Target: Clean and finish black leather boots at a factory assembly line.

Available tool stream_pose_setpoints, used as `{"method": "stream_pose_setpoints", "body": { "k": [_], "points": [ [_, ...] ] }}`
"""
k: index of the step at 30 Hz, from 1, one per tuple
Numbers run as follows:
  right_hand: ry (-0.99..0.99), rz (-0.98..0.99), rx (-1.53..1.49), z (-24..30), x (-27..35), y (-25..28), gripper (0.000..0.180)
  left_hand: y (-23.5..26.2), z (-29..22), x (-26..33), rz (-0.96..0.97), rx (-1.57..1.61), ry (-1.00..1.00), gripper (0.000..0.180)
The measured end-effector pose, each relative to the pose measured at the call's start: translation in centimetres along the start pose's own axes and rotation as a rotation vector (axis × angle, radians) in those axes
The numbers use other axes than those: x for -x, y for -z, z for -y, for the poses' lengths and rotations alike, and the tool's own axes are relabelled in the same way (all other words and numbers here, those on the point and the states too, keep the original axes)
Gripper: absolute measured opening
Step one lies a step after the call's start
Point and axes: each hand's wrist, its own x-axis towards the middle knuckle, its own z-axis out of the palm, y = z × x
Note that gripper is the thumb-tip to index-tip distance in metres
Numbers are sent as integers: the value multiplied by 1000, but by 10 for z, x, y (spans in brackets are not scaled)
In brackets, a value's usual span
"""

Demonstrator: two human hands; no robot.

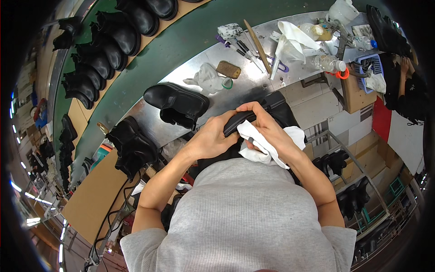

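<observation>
A black leather boot [235, 121] is held at my lap, close against the metal bench edge. My left hand [210, 138] grips it from the left, thumb and fingers wrapped round it. Over its right side bends my right hand [267, 129], fingertips on the leather and a crumpled white cloth [260, 146] bunched in the palm. The cloth's tail hangs beside my wrist. Part of the boot is hidden by my hands, and dark material [278, 109] lies just beyond it. A second black boot [179, 104] rests on its side on the bench, left of my hands.
On the metal bench [158, 129] lie a grey rag [206, 79], a brown block [229, 69], a wooden stick [257, 45] and clear bottles [328, 63]. Rows of boots [120, 31] stand on the green conveyor [181, 34]. Another person's arm [403, 75] is at far right.
</observation>
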Motion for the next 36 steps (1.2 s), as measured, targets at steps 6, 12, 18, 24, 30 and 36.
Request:
{"method": "stream_pose_setpoints", "body": {
  "k": [6, 12, 18, 24, 30, 36],
  "points": [
    [-52, -55, 63, 11, 2, -11, 40, -2, 1, 0, -28, 20, -39, 39],
    [-48, -29, 3, 6, 0, -3, 39, 2, -3, -1, 3, 2, 18, 39],
    [-11, -92, 89, 8, -1, -12, 38, 0, -1, -2, -29, 16, -34, 38],
    [-30, -54, 42, 8, -1, -5, 38, 0, 3, -1, -21, 20, 6, 38],
    [-29, -58, 79, 10, -1, -9, 35, 1, 4, -1, -19, 37, 3, 38],
    [-38, -78, 95, 7, -2, -6, 38, 0, 5, -1, -13, 22, -7, 39]
  ]
}}
